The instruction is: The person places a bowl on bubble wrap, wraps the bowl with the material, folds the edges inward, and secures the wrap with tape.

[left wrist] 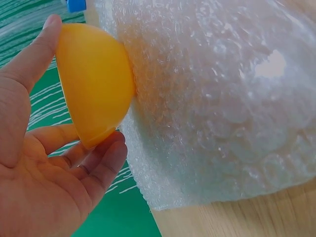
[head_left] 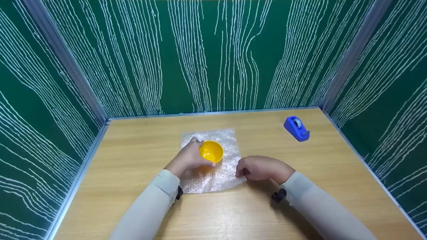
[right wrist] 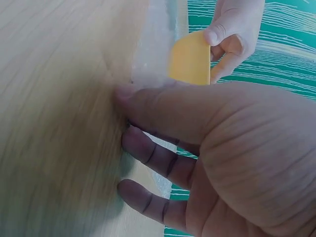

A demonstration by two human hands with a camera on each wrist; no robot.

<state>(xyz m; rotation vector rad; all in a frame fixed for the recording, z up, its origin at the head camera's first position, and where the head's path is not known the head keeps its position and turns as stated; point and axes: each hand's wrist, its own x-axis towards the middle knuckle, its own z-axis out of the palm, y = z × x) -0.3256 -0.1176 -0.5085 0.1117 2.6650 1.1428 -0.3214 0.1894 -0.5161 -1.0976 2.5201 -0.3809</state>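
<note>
A yellow bowl (head_left: 212, 152) sits on a sheet of clear bubble wrap (head_left: 218, 181), its opening facing up. My left hand (head_left: 190, 156) grips the bowl from the left, thumb on one side and fingers on the other. In the left wrist view the bowl's rounded underside (left wrist: 98, 79) meets the bubble wrap (left wrist: 212, 123). At the sheet's right edge is my right hand (head_left: 260, 168), thumb and forefinger pinching the wrap near its front corner. The right wrist view shows the thumb (right wrist: 163, 111) at that edge, with the other fingertips (right wrist: 136, 143) close over the table.
A blue tape dispenser (head_left: 297, 129) with a roll of tape stands at the back right of the wooden table (head_left: 140, 150). Green panels (head_left: 180, 96) with white wavy lines enclose the table at the back and both sides. A dark band (head_left: 279, 195) is on the right wrist.
</note>
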